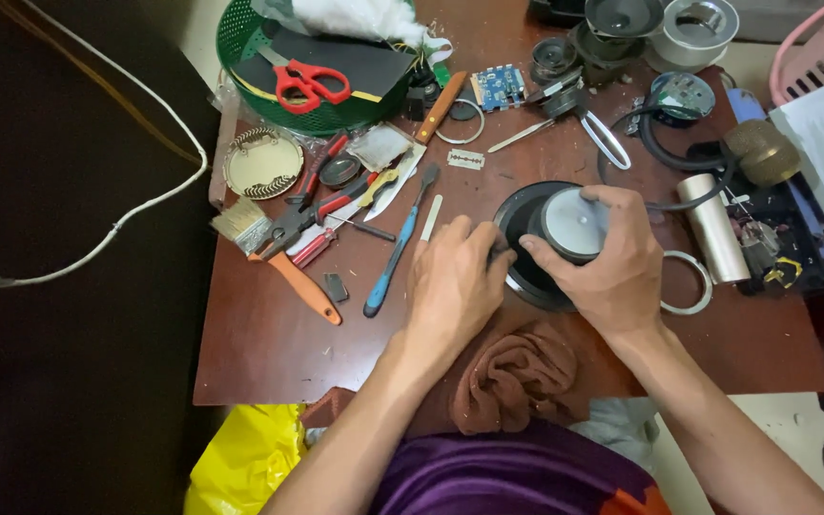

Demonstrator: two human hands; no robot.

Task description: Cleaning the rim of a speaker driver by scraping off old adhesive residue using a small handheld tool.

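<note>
1. Centrally, a black round speaker (538, 250) lies face down on the brown table (269, 353), its grey magnet cap (572, 222) turned upward.
2. The right hand (612, 267) wraps around the magnet cap, thumb on its near side and fingers curled over the far side, grasping it.
3. The left hand (452, 277) rests on the speaker's left rim with fingers bent, the fingertips pressed against the black edge; whether it pinches anything small there cannot be told.
4. A brown cloth (515, 377) lies crumpled at the near table edge, just below both hands.
5. A metal ring (690, 283) lies just right of the right hand, and a silver cylinder (712, 227) stands beyond it.
6. Left of the left hand lie a blue-handled tool (395, 256), a white stick (431, 217), red-handled pliers (321, 212) and an orange-handled brush (278, 257).
7. Farther off, a green basket (240, 57) holds red scissors (307, 84), with a blue circuit board (498, 86) and a knife (422, 138) nearby.
8. A white cable (135, 210) runs across the dark floor on the left.
</note>
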